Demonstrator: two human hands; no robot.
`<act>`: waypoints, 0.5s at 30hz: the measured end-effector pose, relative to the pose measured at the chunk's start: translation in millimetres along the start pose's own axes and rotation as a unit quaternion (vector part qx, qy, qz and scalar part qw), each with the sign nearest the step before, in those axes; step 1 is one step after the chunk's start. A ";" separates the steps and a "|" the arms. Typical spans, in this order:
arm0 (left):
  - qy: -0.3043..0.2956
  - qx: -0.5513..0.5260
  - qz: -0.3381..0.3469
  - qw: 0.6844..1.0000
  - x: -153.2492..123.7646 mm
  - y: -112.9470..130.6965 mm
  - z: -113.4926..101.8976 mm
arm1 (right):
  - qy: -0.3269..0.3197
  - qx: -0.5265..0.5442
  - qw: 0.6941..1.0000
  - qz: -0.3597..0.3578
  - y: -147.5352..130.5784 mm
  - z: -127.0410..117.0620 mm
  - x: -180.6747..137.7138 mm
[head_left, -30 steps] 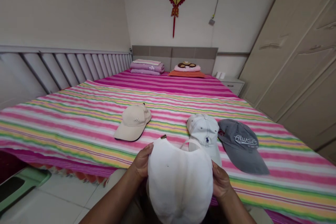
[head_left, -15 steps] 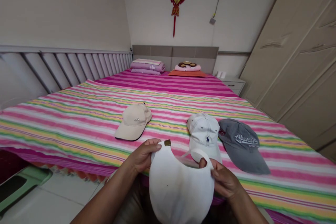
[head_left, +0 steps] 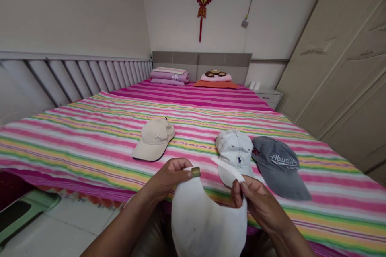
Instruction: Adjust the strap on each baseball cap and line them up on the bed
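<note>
I hold a plain white cap (head_left: 208,221) low in front of me, its back opening turned up. My left hand (head_left: 169,178) pinches the cap's edge beside a small brass buckle (head_left: 195,172). My right hand (head_left: 259,204) pinches the free white strap (head_left: 227,167), which sticks out to the upper left, apart from the buckle. On the striped bed (head_left: 90,144) beyond lie a beige cap (head_left: 154,139), a white cap with a small blue logo (head_left: 235,152) and a grey lettered cap (head_left: 279,166).
Folded pink bedding (head_left: 170,76) and an orange pillow (head_left: 215,83) lie at the headboard. A bedside cabinet (head_left: 267,95) and a tall wardrobe (head_left: 346,68) stand on the right. A green stool (head_left: 27,211) sits on the tiled floor at lower left. A slatted rail (head_left: 75,78) runs along the left.
The cap has dropped lower toward me. Both hands shifted from its sides to the back opening; the strap, looped across before, now stands free in my right fingers.
</note>
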State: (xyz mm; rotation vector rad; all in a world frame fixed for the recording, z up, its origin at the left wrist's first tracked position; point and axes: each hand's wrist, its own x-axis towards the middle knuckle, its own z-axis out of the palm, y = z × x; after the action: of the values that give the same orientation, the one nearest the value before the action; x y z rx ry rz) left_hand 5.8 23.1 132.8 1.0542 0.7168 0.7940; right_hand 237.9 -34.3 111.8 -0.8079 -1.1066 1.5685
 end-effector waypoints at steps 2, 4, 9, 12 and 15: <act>0.005 -0.002 0.003 1.000 -0.7 3.7 4.3 | 0.002 -0.016 1.000 -0.008 -3.6 6.3 -0.8; 0.008 -0.008 0.012 1.000 -1.4 7.1 8.0 | 0.007 -0.032 0.999 -0.011 -7.4 12.5 -0.6; -0.016 -0.028 0.028 0.999 -2.4 6.9 9.4 | 0.017 -0.078 0.997 -0.006 -15.2 24.2 5.7; -0.034 -0.060 0.041 0.997 -1.7 1.7 8.8 | 0.025 -0.086 0.996 -0.006 -19.1 28.7 11.0; -0.030 -0.080 0.043 0.995 -1.2 -2.8 10.3 | 0.031 -0.124 0.992 -0.010 -22.7 32.6 14.5</act>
State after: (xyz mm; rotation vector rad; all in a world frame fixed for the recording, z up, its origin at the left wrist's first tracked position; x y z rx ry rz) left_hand 14.2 16.5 133.7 0.9643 0.5507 0.8766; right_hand 212.6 -27.1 145.1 -1.0009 -1.2762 1.3963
